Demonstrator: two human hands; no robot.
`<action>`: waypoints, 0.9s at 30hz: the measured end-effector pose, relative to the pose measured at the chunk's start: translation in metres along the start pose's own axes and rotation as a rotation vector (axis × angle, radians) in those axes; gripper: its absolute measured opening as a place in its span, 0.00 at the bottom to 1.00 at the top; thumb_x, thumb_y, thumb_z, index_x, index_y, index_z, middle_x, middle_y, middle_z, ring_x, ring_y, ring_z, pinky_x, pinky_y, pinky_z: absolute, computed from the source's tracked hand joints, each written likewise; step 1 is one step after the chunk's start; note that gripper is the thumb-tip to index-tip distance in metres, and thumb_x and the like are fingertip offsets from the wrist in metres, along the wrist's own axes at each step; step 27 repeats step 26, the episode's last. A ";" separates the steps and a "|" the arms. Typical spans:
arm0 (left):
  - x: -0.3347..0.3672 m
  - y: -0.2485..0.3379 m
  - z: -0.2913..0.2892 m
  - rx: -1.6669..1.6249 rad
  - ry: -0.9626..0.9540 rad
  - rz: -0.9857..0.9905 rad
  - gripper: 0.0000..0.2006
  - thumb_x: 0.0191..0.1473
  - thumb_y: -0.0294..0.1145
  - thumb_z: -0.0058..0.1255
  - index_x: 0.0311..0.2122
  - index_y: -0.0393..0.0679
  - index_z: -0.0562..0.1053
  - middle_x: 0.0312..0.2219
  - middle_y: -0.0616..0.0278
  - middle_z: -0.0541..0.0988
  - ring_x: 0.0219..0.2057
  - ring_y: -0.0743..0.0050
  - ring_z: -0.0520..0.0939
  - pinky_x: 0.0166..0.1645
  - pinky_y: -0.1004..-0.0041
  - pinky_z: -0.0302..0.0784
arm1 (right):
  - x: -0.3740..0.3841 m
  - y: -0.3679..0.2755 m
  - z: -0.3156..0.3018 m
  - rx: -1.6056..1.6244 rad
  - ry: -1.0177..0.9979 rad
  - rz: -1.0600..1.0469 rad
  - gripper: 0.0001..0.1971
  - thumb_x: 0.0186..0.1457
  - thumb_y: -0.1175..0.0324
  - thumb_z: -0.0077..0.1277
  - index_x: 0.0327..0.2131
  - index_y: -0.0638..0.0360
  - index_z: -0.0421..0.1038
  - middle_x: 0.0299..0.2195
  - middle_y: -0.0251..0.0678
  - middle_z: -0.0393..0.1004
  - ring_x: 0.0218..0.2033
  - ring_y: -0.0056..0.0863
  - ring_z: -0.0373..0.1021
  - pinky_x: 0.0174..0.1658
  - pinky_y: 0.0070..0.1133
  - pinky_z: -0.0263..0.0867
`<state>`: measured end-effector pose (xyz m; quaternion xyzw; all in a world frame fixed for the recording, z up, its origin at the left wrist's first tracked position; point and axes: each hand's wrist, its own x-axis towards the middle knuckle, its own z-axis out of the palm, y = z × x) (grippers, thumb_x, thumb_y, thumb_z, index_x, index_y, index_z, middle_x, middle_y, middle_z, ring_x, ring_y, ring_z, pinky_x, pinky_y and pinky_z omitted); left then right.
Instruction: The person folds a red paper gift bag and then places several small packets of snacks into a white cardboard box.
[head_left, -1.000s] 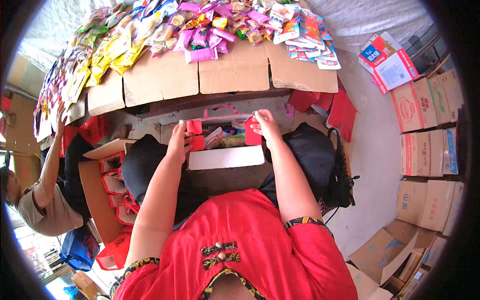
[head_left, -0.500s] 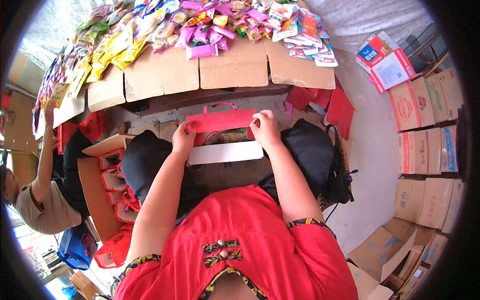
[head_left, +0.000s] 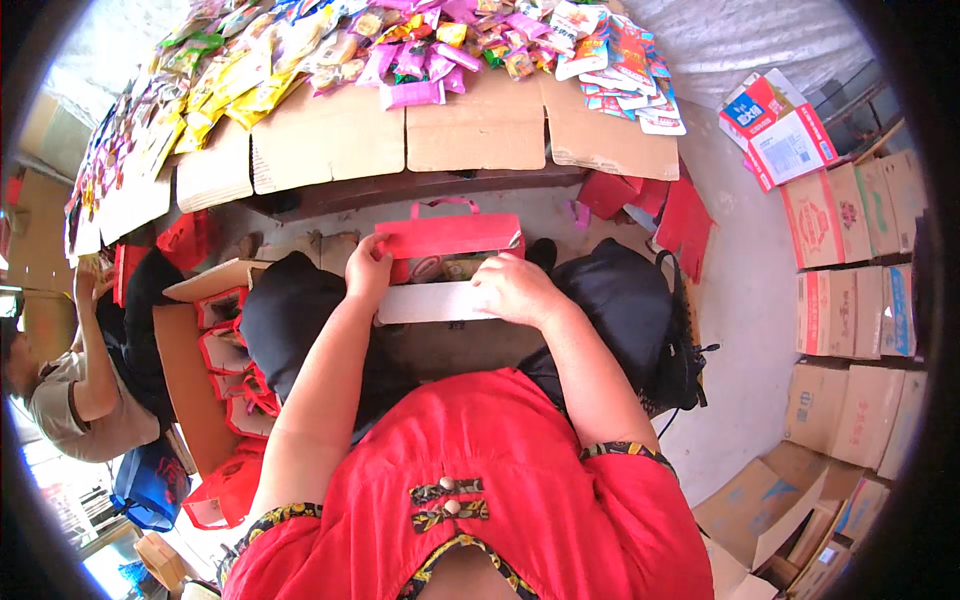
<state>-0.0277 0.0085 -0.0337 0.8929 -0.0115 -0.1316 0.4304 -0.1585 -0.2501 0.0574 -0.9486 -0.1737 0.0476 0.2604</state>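
Between my knees sits a red gift box (head_left: 450, 236) with a red carry handle at its far edge. Its top is partly open, with a white flap (head_left: 430, 304) folded toward me and some packets showing in the gap. My left hand (head_left: 368, 270) is closed on the box's left end, thumb and fingers pinching the red panel. My right hand (head_left: 520, 290) lies bent over the right end, its thumb side on the white flap and its fingertips at the gap. Part of the box's right side is hidden under that hand.
A cardboard-covered table (head_left: 330, 138) ahead bears heaps of snack packets (head_left: 255, 85). At my left stands a carton (head_left: 190, 375) holding several red gift bags. Another person (head_left: 95, 400) sits at the far left. Stacked cartons (head_left: 830, 310) line the right side.
My right hand has moved from the red panel's upper right corner down and inward to the white flap. My left hand keeps its place. The other person's arm has drawn back from the table.
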 end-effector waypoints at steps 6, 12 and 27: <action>0.009 -0.013 0.008 -0.023 0.021 -0.006 0.18 0.52 0.27 0.57 0.50 0.49 0.78 0.30 0.61 0.79 0.34 0.68 0.80 0.42 0.68 0.76 | -0.007 0.006 0.035 -0.081 0.042 -0.027 0.07 0.49 0.65 0.56 0.31 0.55 0.75 0.32 0.35 0.73 0.43 0.38 0.71 0.47 0.34 0.70; 0.016 -0.021 0.007 -0.242 -0.010 -0.057 0.17 0.53 0.24 0.55 0.50 0.45 0.78 0.30 0.64 0.79 0.33 0.72 0.80 0.41 0.70 0.76 | 0.000 0.020 0.019 -0.117 0.342 0.087 0.06 0.49 0.66 0.58 0.30 0.55 0.74 0.33 0.36 0.73 0.39 0.39 0.72 0.43 0.34 0.71; 0.016 -0.013 0.003 -0.318 -0.052 -0.147 0.15 0.62 0.33 0.52 0.53 0.42 0.76 0.39 0.63 0.81 0.37 0.74 0.80 0.44 0.73 0.75 | 0.009 0.048 0.046 -0.050 0.696 0.289 0.13 0.50 0.71 0.59 0.42 0.54 0.72 0.46 0.43 0.71 0.48 0.44 0.67 0.55 0.36 0.62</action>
